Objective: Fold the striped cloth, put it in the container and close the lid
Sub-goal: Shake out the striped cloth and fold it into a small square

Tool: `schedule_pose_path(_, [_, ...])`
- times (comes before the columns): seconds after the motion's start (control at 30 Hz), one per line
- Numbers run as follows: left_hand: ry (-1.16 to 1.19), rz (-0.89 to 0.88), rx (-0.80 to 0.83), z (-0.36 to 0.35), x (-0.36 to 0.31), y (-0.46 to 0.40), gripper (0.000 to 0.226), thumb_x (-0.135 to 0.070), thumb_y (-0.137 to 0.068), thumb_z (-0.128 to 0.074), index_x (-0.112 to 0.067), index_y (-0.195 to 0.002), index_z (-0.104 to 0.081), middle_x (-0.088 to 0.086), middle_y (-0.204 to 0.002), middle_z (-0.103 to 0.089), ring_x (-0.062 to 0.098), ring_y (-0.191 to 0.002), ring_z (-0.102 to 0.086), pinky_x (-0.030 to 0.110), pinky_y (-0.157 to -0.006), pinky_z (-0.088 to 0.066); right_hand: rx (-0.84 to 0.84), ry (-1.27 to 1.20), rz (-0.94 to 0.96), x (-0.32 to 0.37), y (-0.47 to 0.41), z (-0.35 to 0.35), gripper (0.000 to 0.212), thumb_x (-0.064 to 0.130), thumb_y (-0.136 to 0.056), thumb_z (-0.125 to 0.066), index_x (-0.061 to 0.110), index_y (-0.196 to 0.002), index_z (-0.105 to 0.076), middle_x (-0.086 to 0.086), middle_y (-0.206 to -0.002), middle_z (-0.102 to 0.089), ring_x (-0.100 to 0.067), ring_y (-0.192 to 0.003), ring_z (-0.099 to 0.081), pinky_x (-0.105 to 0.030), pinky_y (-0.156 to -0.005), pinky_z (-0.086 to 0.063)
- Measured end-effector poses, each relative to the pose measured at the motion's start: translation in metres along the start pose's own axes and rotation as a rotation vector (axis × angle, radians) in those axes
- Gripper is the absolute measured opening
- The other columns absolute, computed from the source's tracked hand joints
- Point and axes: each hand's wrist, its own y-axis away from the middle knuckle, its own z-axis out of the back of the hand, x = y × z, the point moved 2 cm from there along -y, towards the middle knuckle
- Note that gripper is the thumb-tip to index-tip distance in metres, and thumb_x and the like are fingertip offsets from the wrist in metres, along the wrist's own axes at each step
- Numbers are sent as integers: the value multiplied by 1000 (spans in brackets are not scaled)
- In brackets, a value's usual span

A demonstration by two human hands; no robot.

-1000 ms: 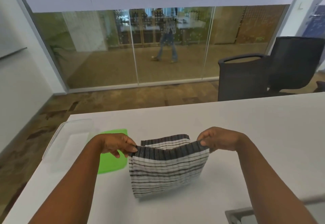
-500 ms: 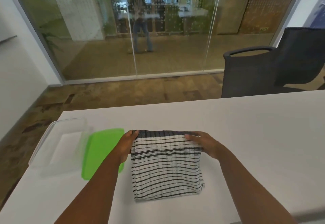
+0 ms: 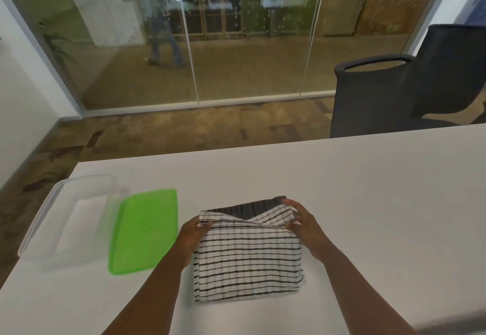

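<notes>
The striped cloth [image 3: 249, 263], white with thin dark lines, lies folded in a rough square on the white table [image 3: 368, 203]. Its far edge shows a dark band and a lifted top layer. My left hand [image 3: 193, 237] pinches the cloth's far left corner. My right hand [image 3: 302, 224] pinches the far right corner, holding the upper layer slightly raised. The clear plastic container [image 3: 76, 213] stands open at the table's left edge. Its green lid [image 3: 144, 232] lies flat between the container and the cloth.
Two dark office chairs [image 3: 410, 82] stand beyond the table's far right side. A glass wall [image 3: 236, 45] runs behind, with a person walking past outside. The table's left edge and front left corner are close to the container.
The cloth was held up by its top edge, then laid flat on the table. Both hands now grip the far corners and lift the top layer. The view has tilted down.
</notes>
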Motion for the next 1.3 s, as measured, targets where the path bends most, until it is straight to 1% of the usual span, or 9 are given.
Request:
schedule_pose_path(0.1, [178, -46, -45, -10, -1, -3, 22, -11, -94, -49, -9, -115, -54, 6, -97, -66, 21, -86, -64, 35, -82, -51, -133, 53, 88, 1, -10, 0, 42, -11, -88, -49, 11, -123, -55, -12, -131, -55, -18, -108, -55, -14, -76, -51])
schedule_pose_path(0.23, [98, 53, -64, -17, 12, -11, 33, -17, -97, -43, -7, -129, -46, 14, -119, -58, 34, -117, -55, 43, -98, -45, -206, -60, -158, -18, -22, 1, 61, 5, -88, -60, 14, -140, -30, -24, -129, -53, -34, -113, -55, -44, -94, -49])
schedule_pose_path(0.37, [27, 182, -137, -9, 35, -13, 34, -11, -94, -50, 5, -123, -51, 28, -127, -56, 39, -116, -54, 50, -103, -43, -252, 26, -415, -46, -20, 1, 66, 27, -83, -68, 9, -136, -34, -20, -132, -52, -35, -117, -54, -48, -100, -46])
schedule_pose_path(0.57, [23, 231, -134, -7, 49, -6, 31, -9, -92, -53, 9, -117, -58, 30, -121, -60, 41, -112, -58, 52, -102, -44, 108, 52, -467, -49, 1, 7, 43, 33, -88, -58, 5, -121, -57, -10, -110, -68, -24, -99, -65, -33, -80, -55])
schedule_pose_path(0.87, [-33, 195, -220, -13, 49, 3, 40, -15, -97, -43, 0, -133, -43, 21, -135, -51, 25, -103, -52, 35, -90, -42, 295, 22, -408, -43, 22, 20, 33, 9, -89, -55, -7, -119, -57, -18, -121, -63, -31, -116, -58, -36, -102, -45])
schedule_pose_path(0.97, [-80, 157, -228, -13, 48, 7, 42, -16, -97, -42, -1, -136, -39, 21, -140, -46, 35, -125, -46, 44, -107, -37, 269, 223, -382, -44, 29, 23, 16, 17, -88, -61, 4, -89, -70, -6, -86, -73, -19, -83, -68, -24, -75, -54])
schedule_pose_path(1.07, [-192, 115, -225, -16, 50, 12, 40, -15, -97, -41, 0, -134, -40, 22, -138, -48, 36, -126, -45, 43, -106, -36, 88, 408, -352, -53, 28, 27, 34, 17, -84, -68, 17, -52, -55, 8, -46, -53, -9, -48, -49, -16, -49, -40])
schedule_pose_path(1.2, [-228, 125, -258, -17, 55, 18, 23, -12, -92, -48, -2, -112, -54, 23, -117, -62, 31, -98, -57, 42, -95, -45, -60, 722, -299, -66, 25, 26, 15, 25, -75, -75, 18, -73, -62, 6, -76, -57, -13, -76, -55, -18, -65, -40])
schedule_pose_path(1.3, [-195, 180, -250, -16, 52, 15, 28, -23, -88, -56, -9, -112, -57, 21, -128, -58, 32, -110, -55, 43, -105, -42, -19, 810, -344, -62, 18, 21, 27, 31, -73, -76, 15, -92, -66, 3, -93, -55, -19, -95, -57, -22, -80, -40])
